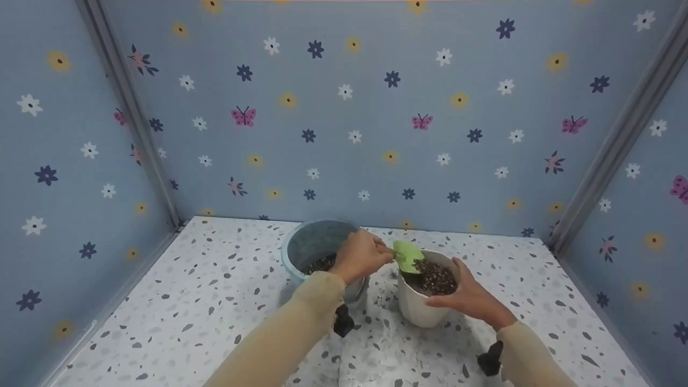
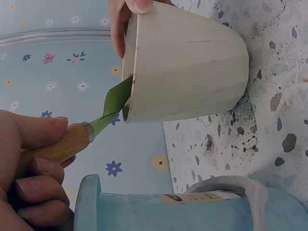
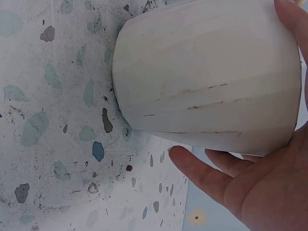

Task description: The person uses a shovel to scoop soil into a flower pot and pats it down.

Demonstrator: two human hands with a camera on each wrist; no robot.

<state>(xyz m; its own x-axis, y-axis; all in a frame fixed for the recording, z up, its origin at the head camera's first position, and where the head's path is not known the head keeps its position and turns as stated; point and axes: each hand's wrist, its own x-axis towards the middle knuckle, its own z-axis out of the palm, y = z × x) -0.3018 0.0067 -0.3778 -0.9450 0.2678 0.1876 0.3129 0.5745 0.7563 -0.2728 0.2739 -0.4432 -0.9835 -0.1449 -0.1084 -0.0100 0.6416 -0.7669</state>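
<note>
Near the bench's (image 1: pixel 177 312) back edge, the left hand (image 1: pixel 363 257) gripped a green scoop (image 1: pixel 407 252) in the white pot (image 1: pixel 416 309) the right hand (image 1: pixel 475 298) held, and the job looked part done, with soil (image 1: pixel 438 278) there and more left in the blue pot (image 1: pixel 317 242).

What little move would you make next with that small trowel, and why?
I'd probably tip the trowel a touch further, so that any soil left on it slides into the white pot. Its green blade already reaches inside the pot, where soil lies against the blade's edge; the left hand grips the handle, and the right hand holds the pot.
</note>
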